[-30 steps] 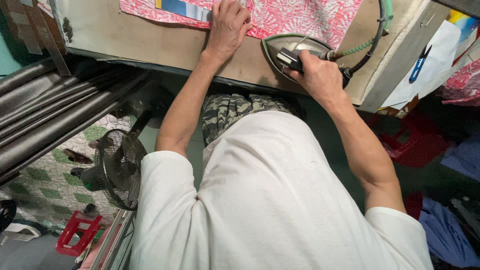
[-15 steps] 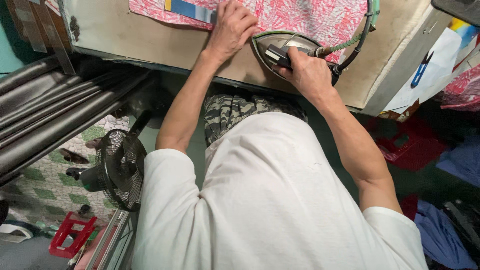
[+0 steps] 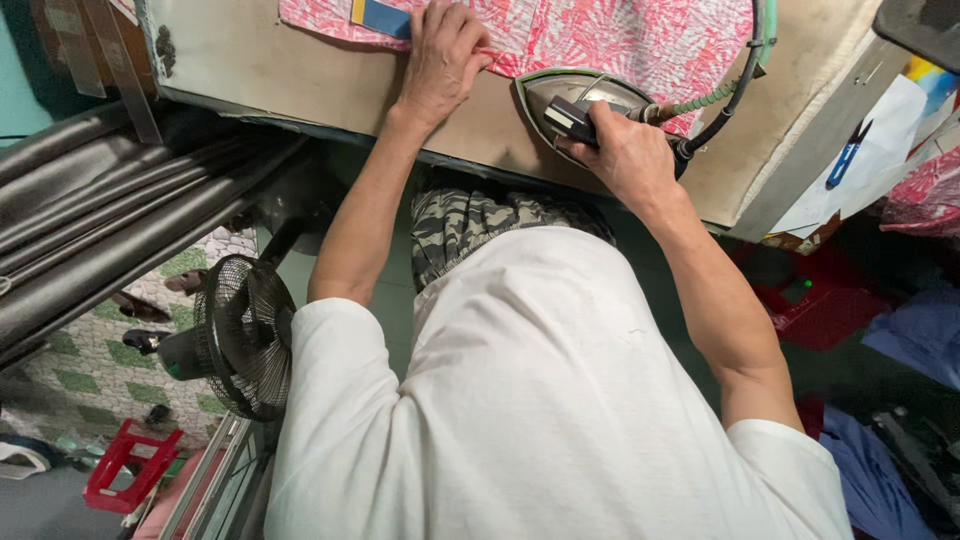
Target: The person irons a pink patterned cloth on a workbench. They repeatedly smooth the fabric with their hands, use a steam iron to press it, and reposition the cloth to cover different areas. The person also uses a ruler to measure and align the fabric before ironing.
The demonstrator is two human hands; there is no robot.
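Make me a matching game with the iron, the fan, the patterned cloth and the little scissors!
Things:
1. iron
2. fan
3. patterned cloth
4. scissors

Where:
a. on the floor, down at the left
b. under the left hand
c. on white paper at the right
d. gripped by the right hand

Pairs: 1-d, 2-a, 3-b, 4-c

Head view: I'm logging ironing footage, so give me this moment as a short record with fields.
Left hand: left hand pressed flat on the red-and-white patterned fabric
Right hand: right hand closed on the black handle of the grey metal iron
Iron: at the fabric's near edge
Surface: tan padded board
Beside board: blue snips
Floor: black fan
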